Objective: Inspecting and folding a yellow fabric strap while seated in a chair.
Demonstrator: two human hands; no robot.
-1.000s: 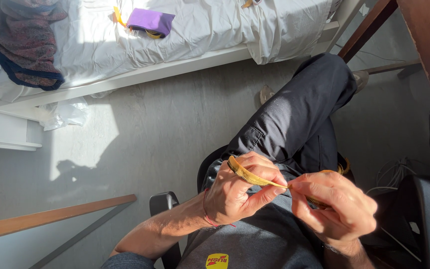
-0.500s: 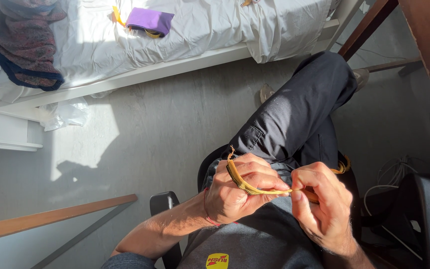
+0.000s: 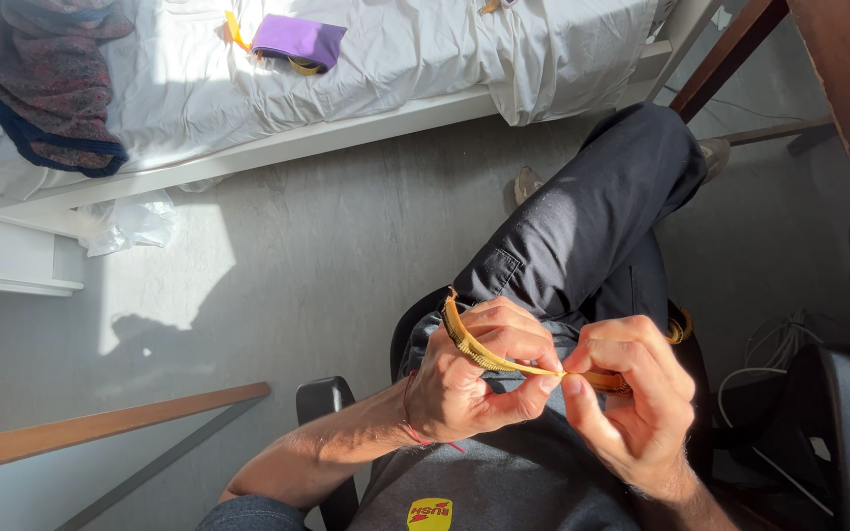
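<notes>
A narrow yellow woven band (image 3: 479,352) runs across my lap from one hand to the other. My left hand (image 3: 469,379) grips it with curled fingers, and the band's free end sticks up past the knuckles. My right hand (image 3: 632,393) pinches the other part between thumb and fingers, touching my left fingertips. I sit in a dark chair, one leg in dark trousers (image 3: 597,221) crossed over. A thin red string circles my left wrist.
A bed with white sheets (image 3: 415,59) stands across the top, holding a purple pouch (image 3: 297,39) and a dark patterned garment (image 3: 46,79). Crumpled plastic (image 3: 130,224) lies under its edge. A wooden rail (image 3: 100,428) is at the left, cables (image 3: 779,344) and a wooden post (image 3: 848,98) at the right.
My right hand has closed in on the left and rolled over the band. The band's free end has risen above my left knuckles.
</notes>
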